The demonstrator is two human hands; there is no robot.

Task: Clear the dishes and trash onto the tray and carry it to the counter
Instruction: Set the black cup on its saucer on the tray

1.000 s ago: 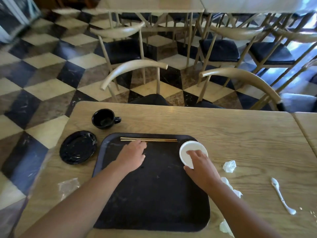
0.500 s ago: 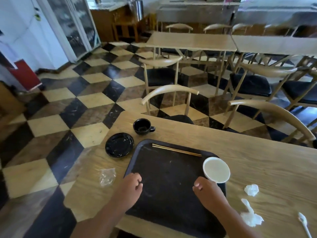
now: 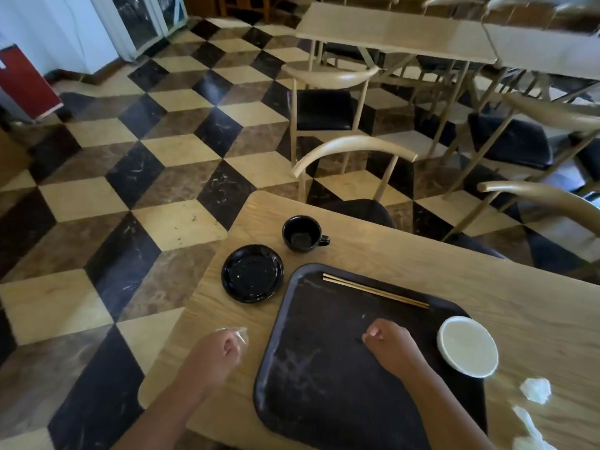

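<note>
A black tray lies on the wooden table. A pair of chopsticks rests along its far edge, and a white bowl sits at its right rim. Left of the tray are a black saucer and a black cup. My left hand is at the table's left edge, fingers curled on a clear plastic wrapper that peeks out past the knuckles. My right hand hovers over the middle of the tray, loosely curled and holding nothing.
Crumpled white tissues lie on the table right of the tray. A chair is tucked in at the table's far side and another chair at the far right. Checkered floor drops away to the left of the table edge.
My left hand moved off the tray to the left onto the plastic wrapper. My right hand left the white bowl and drew back over the tray. The view swung left.
</note>
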